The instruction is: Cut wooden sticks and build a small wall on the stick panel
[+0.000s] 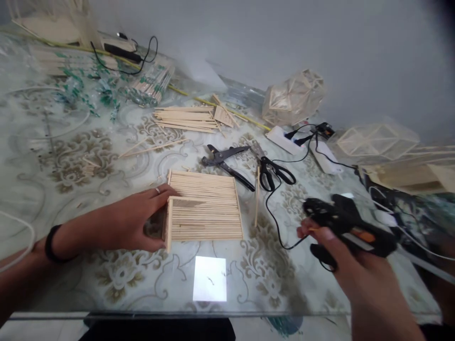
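Observation:
My left hand rests on the table with its fingers curled round the left edge of a flat panel of glued wooden sticks. A ring shows on one finger and a dark band on the wrist. My right hand is closed on a black glue gun with an orange trigger, held above the table to the right of the panel, nozzle pointing left. Its black cord trails across the table toward the panel.
Black pliers and black-handled scissors lie behind the panel. A stack of loose sticks sits farther back. A white power strip, stick-frame polyhedra and plastic bags crowd the back and right. The glass table edge is near me.

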`<control>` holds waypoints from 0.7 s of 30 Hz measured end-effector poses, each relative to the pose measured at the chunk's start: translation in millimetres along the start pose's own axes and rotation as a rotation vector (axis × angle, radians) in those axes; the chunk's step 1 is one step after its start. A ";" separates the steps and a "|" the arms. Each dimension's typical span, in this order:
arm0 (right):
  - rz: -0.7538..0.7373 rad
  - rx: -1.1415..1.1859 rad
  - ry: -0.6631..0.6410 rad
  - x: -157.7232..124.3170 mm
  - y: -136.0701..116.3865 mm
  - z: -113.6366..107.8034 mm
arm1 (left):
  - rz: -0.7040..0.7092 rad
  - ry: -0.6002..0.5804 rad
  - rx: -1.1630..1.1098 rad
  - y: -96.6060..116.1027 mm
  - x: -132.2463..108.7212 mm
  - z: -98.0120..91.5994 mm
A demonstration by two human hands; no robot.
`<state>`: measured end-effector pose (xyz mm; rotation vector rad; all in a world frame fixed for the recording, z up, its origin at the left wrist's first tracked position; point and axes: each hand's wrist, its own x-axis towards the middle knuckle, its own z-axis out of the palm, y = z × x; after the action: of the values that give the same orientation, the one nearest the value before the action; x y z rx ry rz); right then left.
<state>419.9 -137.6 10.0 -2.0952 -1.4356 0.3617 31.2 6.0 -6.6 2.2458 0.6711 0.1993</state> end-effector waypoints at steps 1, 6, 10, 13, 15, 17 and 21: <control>0.029 -0.017 -0.042 -5.3 -10.6 7.3 | -0.003 -0.004 0.001 -0.8 -0.2 0.6; -0.346 0.164 -0.483 -6.7 -74.7 51.0 | -0.021 -0.033 -0.027 -1.5 1.8 0.9; -0.534 0.190 -0.550 2.1 -99.5 85.2 | -0.026 -0.046 -0.038 -3.0 2.6 1.3; -0.633 0.165 -0.522 4.7 -100.7 103.8 | 0.005 -0.036 -0.045 -7.1 0.9 3.9; -0.676 0.116 -0.499 6.2 -101.3 111.2 | 0.014 -0.030 -0.048 -9.4 -0.2 5.9; -0.704 0.080 -0.475 8.4 -104.2 114.9 | 0.021 -0.024 -0.056 -10.6 -0.5 7.3; -0.742 0.010 -0.435 13.1 -111.3 118.1 | 0.052 -0.015 -0.074 -11.8 -0.2 8.4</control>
<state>279.0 -60.9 -17.8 -1.3685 -2.3191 0.5274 29.2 7.2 -20.8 2.1927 0.5888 0.2292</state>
